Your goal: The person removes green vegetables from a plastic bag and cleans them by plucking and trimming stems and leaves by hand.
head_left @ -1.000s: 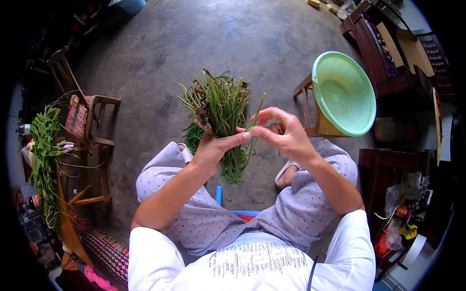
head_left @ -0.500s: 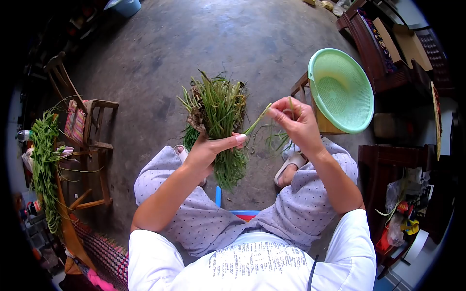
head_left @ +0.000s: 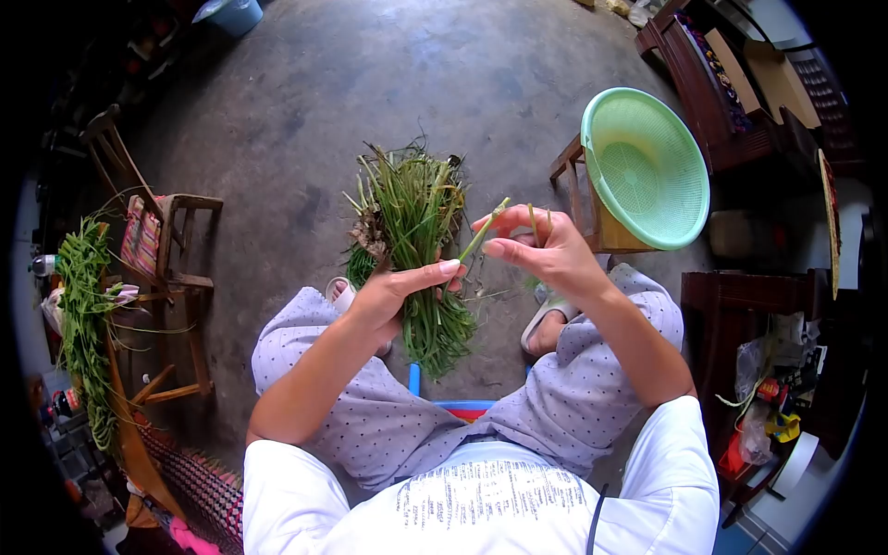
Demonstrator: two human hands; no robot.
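A thick bunch of long green stalks (head_left: pixel 421 208) is held in my left hand (head_left: pixel 384 296), its leafy ends hanging below the fingers. From under that thumb a single green stem (head_left: pixel 483 227) sticks out toward the upper right. My right hand (head_left: pixel 555 250) is beside the stem's tip, thumb and forefinger on either side of it; whether they touch it I cannot tell. A few thin stalks (head_left: pixel 534 222) stand up between the other, bent fingers of this hand. Darker greens (head_left: pixel 361 266) show partly behind the bunch, low near the floor.
A light green colander (head_left: pixel 647 171) tilts on a wooden stool (head_left: pixel 610 222) to the right. At left, a wooden chair (head_left: pixel 180 213) stands near more long greens (head_left: pixel 85 324). Dark wooden furniture (head_left: pixel 731 314) lines the right side. A blue tub (head_left: pixel 229 14) is at the far left.
My right hand has come left and slightly down, closer to the left hand. The single stem now points up more steeply. The leafy lower end of the bunch hangs a little further right.
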